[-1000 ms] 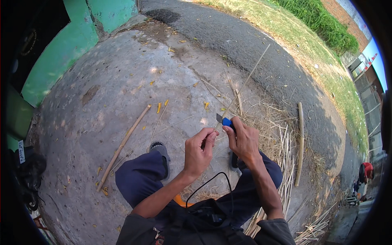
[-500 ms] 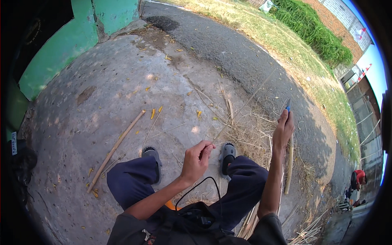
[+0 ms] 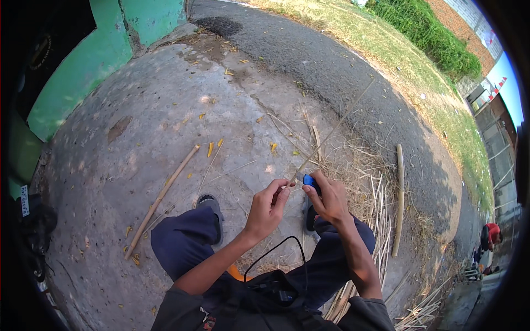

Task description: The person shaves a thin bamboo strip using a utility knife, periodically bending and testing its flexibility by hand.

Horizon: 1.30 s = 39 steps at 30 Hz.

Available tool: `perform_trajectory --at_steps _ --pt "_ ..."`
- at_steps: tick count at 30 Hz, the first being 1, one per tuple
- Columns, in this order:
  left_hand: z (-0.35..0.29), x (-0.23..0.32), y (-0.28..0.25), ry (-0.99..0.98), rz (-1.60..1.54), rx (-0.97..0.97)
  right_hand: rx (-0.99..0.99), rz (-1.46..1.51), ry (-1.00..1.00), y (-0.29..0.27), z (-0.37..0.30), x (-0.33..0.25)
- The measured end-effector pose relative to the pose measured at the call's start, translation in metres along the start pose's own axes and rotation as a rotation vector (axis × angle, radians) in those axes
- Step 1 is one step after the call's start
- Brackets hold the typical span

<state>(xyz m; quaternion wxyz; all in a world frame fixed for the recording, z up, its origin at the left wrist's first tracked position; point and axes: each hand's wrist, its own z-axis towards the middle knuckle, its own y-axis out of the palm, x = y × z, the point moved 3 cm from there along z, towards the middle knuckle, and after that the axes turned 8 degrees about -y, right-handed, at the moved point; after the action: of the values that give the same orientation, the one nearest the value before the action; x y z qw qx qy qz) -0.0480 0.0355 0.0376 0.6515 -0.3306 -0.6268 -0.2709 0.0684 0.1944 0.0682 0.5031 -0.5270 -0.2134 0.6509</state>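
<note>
My left hand (image 3: 266, 211) pinches the near end of a long thin bamboo strip (image 3: 338, 124), which slants up and away to the right. Close beside it, my right hand (image 3: 331, 201) is closed around a blue-handled knife (image 3: 311, 182). Its short blade lies at the strip, just beyond my left fingertips; whether it cuts in, I cannot tell. Both hands are over the gap between my knees.
A bamboo stick (image 3: 161, 203) lies on the concrete at left, another pole (image 3: 399, 198) at right. Split strips (image 3: 381, 220) and shavings (image 3: 353, 160) are heaped by my right leg. A person in red (image 3: 490, 235) is far right. A green wall (image 3: 77, 83) stands far left.
My right hand has swung in from the far right with the knife, bringing its blade to the strip beside my left hand. My left hand has stayed nearly in place.
</note>
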Motion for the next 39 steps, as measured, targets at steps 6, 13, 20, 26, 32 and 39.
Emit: perform_trajectory --at_steps 6,13,20,26,32,39 --pt "0.0 -0.008 0.004 0.023 -0.008 -0.031 -0.019 -0.003 0.001 0.005 0.002 -0.005" --pt "-0.001 -0.008 0.009 0.004 -0.094 -0.026 -0.032 -0.056 -0.043 0.012 0.002 -0.004" --pt "0.004 -0.019 0.008 -0.01 -0.03 -0.074 -0.051 -0.091 -0.006 0.013 0.001 -0.006" --pt "-0.006 -0.024 0.024 -0.277 -0.473 -0.37 0.151 -0.113 0.082 -0.007 0.003 0.019" --pt "-0.007 -0.02 0.025 -0.209 -0.443 -0.349 0.206 -0.024 0.019 -0.008 -0.006 0.019" --pt "-0.003 -0.025 0.022 -0.145 -0.32 -0.278 0.071 -0.034 -0.055 -0.002 -0.003 0.008"
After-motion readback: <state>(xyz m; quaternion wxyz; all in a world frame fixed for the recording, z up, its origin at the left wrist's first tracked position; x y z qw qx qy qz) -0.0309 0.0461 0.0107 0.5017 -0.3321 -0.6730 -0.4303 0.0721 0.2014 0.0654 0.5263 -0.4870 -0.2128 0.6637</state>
